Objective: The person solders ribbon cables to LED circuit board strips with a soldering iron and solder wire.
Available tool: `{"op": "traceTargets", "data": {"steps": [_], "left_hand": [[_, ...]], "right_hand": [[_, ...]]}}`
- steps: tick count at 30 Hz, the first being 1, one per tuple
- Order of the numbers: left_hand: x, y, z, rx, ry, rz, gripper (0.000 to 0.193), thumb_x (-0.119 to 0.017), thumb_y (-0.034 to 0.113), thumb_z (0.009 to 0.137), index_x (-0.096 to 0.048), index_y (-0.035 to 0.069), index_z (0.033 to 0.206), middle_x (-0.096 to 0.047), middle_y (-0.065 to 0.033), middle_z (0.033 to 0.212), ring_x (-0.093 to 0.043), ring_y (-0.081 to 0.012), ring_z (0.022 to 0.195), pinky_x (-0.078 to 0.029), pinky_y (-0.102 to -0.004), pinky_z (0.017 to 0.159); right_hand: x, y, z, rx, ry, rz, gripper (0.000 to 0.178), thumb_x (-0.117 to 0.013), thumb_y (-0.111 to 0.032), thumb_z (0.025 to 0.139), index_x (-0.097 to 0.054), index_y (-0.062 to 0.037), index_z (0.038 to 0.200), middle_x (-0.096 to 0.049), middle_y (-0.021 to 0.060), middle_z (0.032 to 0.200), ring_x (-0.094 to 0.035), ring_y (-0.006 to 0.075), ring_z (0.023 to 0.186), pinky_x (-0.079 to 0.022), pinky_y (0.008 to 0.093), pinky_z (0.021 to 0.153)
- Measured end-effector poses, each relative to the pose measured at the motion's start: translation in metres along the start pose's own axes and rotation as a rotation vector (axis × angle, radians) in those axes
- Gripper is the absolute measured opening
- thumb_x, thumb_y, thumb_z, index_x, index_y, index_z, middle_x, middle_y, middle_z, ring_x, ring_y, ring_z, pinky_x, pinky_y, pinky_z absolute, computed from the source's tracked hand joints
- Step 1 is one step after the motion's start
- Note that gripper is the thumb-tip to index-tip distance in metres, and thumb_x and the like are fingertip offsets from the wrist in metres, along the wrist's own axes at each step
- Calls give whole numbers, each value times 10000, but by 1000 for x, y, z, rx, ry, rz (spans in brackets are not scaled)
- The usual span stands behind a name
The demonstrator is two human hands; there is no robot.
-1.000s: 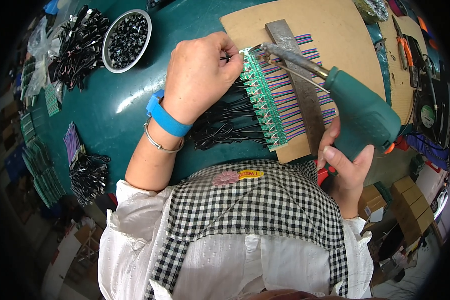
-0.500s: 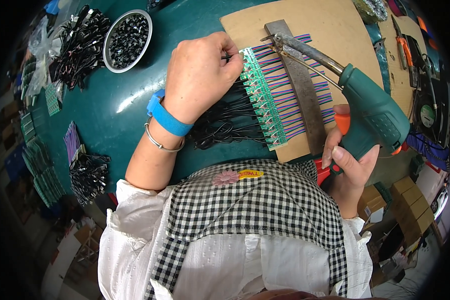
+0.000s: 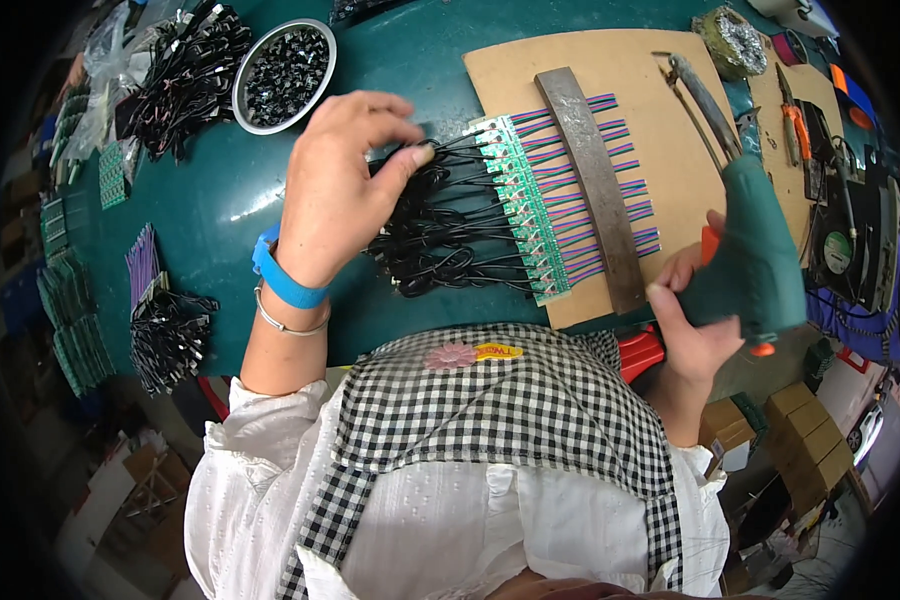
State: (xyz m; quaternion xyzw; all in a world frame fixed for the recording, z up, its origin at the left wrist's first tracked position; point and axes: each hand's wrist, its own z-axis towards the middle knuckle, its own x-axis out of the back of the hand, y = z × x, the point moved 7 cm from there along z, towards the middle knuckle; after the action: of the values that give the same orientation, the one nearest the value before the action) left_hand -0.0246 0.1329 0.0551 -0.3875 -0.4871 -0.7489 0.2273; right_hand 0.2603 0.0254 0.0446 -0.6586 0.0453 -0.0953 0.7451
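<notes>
My left hand (image 3: 338,190) hovers over the top of a bundle of black cables (image 3: 440,262); its thumb and fingers are apart, with nothing visibly gripped. The cables run to a strip of green circuit boards (image 3: 530,215), and striped thin wires (image 3: 565,205) leave the strip's other side. Across those wires lies a flat metal bar (image 3: 595,190). My right hand (image 3: 695,335) is wrapped round the handle of a green soldering gun (image 3: 765,235) with an orange trigger. Its tip points up over the tan board (image 3: 515,75), apart from the circuit strip.
A metal bowl (image 3: 247,112) of small black parts stands at the back left, beside heaped black cables (image 3: 185,85). Purple-and-black wire bundles (image 3: 165,340) and stacked green boards (image 3: 75,325) lie left. A solder wire roll (image 3: 732,45) and orange-handled pliers (image 3: 796,130) are at far right.
My left hand has let go at the strip's top end and drawn back left. My right hand has moved the soldering gun right and down, its tip now away from the strip.
</notes>
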Motion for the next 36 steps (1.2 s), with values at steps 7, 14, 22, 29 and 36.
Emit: {"op": "traceTargets", "data": {"steps": [7,14,22,29,36], "left_hand": [[-36,-7,-1,37,-294,-48,442,-767,293,774,-649,-14,1070,-661,-164,1026,-633,-292,942,-500,-350,812],[-50,-17,9,171,-167,-371,252,-693,162,873,-652,-30,1031,-701,-84,891,-647,-116,816,-508,-256,724],[-58,-23,14,278,-181,-382,244,-722,169,810,-654,-8,963,-704,-95,824,-678,-172,723,-536,-289,672],[-50,-5,31,149,14,-283,223,-736,116,702,-660,26,891,-642,-76,860,-593,-138,626,-507,-284,615],[-64,-16,41,210,-97,-295,216,-724,142,646,-653,37,820,-608,-71,824,-565,-156,631,-491,-291,624]], "right_hand": [[-36,-8,16,376,-74,-695,705,-880,-163,580,-543,11,1174,-656,134,922,-662,258,744,-518,321,653],[-46,-15,16,513,-44,-811,711,-872,-168,569,-546,-7,1179,-656,128,941,-660,272,754,-521,339,655],[-46,-14,16,503,-18,-796,714,-872,-168,573,-542,-8,1186,-661,130,956,-667,271,771,-530,335,668],[-41,-6,19,346,-54,-790,677,-861,-156,622,-541,-4,1198,-667,146,1005,-684,256,890,-538,319,776],[-42,-6,19,358,-55,-760,689,-857,-152,621,-535,-5,1212,-665,146,1011,-682,258,898,-534,316,787]]}}
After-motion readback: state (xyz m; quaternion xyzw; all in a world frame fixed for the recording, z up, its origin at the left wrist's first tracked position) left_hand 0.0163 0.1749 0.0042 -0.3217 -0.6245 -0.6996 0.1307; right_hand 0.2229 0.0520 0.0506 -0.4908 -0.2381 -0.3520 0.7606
